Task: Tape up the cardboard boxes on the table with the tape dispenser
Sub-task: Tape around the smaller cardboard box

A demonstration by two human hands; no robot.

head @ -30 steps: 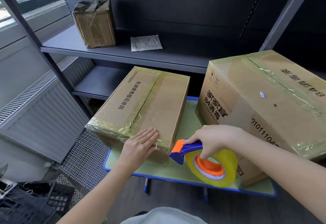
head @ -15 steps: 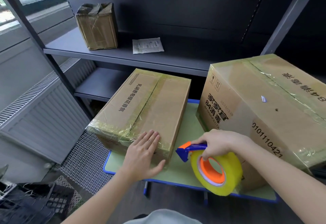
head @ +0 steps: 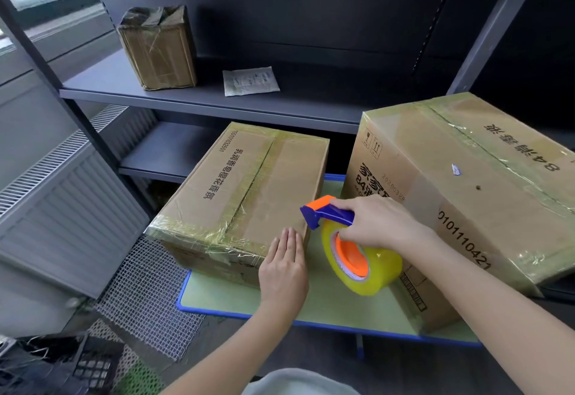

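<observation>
Both hands meet at the smaller cardboard box's (head: 249, 189) near-right corner: my left hand (head: 284, 265) flat against it, my right hand (head: 378, 223) gripping the tape dispenser (head: 351, 248) just beside

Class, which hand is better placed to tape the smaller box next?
Probably right: the right hand grips the tape dispenser beside the smaller box; the left hand rests flat against it.
</observation>
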